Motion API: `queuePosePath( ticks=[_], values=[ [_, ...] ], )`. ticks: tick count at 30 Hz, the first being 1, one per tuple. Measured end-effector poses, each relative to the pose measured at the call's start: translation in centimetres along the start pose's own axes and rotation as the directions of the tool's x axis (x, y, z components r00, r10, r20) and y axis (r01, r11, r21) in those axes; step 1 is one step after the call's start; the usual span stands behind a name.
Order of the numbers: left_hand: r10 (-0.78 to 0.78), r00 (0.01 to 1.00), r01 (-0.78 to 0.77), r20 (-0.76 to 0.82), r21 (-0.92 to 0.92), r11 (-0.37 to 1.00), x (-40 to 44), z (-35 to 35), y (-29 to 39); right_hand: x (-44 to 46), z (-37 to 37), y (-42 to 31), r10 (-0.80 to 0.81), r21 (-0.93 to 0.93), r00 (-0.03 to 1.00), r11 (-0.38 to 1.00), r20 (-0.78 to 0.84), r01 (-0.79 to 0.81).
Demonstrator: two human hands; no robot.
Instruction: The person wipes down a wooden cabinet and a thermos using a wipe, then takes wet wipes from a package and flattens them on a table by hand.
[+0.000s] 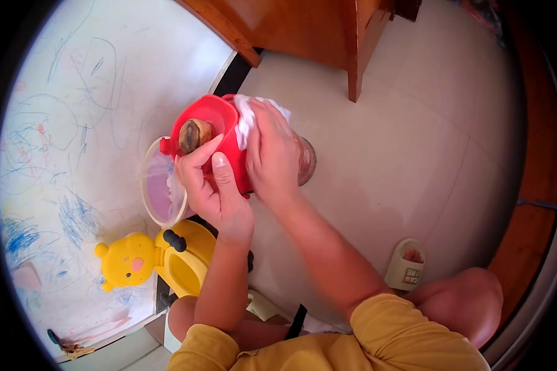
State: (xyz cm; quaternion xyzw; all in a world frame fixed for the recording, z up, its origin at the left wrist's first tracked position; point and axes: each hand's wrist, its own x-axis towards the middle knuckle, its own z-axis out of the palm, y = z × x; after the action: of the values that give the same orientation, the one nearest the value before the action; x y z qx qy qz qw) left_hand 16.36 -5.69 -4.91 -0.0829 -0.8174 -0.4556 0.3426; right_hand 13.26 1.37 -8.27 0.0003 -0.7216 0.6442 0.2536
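Red container [232, 146], left grip [213, 188] curled, right grip [272, 154] over cloth [244, 117]

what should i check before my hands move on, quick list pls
1. Left hand against the red plastic item: ok, fingers at its near side.
2. White cloth under the right hand: ok.
3. Whole cloth in sight: not ok, the right hand covers part.
4. Brown knobbly thing fixed to the red plastic item: cannot tell.
5. Underside of the red plastic item: cannot tell, hidden.
6. Yellow bear-shaped seat clear of the left forearm: cannot tell, they overlap in view.
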Motion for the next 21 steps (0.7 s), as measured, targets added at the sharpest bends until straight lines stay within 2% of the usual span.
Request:
queuePosePath(
  ticks=[1, 3, 5, 6, 7, 8, 10, 16, 19, 21],
  values=[
    [0.000, 1.000, 0.000, -0.001, -0.028, 1.000, -0.1, 0.0, -0.1, 1.0, -0.3, -0.1, 0.000, 0.002, 1.000, 1.000, -0.003, 0.000],
    [0.007, 1.000, -0.007, 0.000, -0.059, 0.998, -0.1, 0.1, -0.3, 2.4, -0.8, -0.2, 0.098, 0.041, 0.972, 0.993, 0.211, -0.109],
    [0.041, 0.999, -0.041, -0.004, -0.080, 0.996, -0.2, -0.2, -0.6, 1.4, -0.9, -0.4, 0.105, 0.085, 0.976, 0.989, 0.189, -0.123],
    [0.042, 0.999, -0.042, -0.006, -0.079, 0.996, -0.2, -0.5, -0.7, 0.4, -0.8, -0.4, 0.067, 0.044, 0.996, 0.997, 0.067, -0.070],
    [0.108, 0.994, -0.105, 0.017, -0.114, 0.988, -0.2, -0.8, -0.9, -0.7, -0.7, -0.5, 0.023, -0.004, 0.998, 1.000, -0.054, -0.023],
    [0.173, 0.984, -0.165, 0.039, -0.151, 0.975, -0.2, -1.0, -1.0, -2.0, -0.6, -0.6, 0.024, -0.005, 0.998, 1.000, -0.054, -0.025],
    [0.170, 0.984, -0.154, 0.060, -0.209, 0.966, 0.2, -1.1, -1.1, -4.3, -0.3, -0.9, -0.072, -0.024, 0.981, 0.997, -0.179, 0.069],
    [0.109, 0.993, -0.087, 0.038, -0.373, 0.924, 2.1, -1.8, -1.8, -6.8, 1.0, -1.7, -0.123, 0.000, 0.982, 0.992, -0.143, 0.124],
    [0.147, 0.986, -0.094, 0.075, -0.476, 0.874, 3.5, -2.4, -3.6, -7.5, 1.5, -2.0, -0.127, -0.017, 0.985, 0.992, -0.116, 0.125],
    [0.137, 0.988, -0.084, 0.076, -0.479, 0.874, 4.1, -2.7, -4.3, -7.5, 1.9, -2.0, -0.131, -0.018, 0.988, 0.991, -0.087, 0.130]
  ],
)
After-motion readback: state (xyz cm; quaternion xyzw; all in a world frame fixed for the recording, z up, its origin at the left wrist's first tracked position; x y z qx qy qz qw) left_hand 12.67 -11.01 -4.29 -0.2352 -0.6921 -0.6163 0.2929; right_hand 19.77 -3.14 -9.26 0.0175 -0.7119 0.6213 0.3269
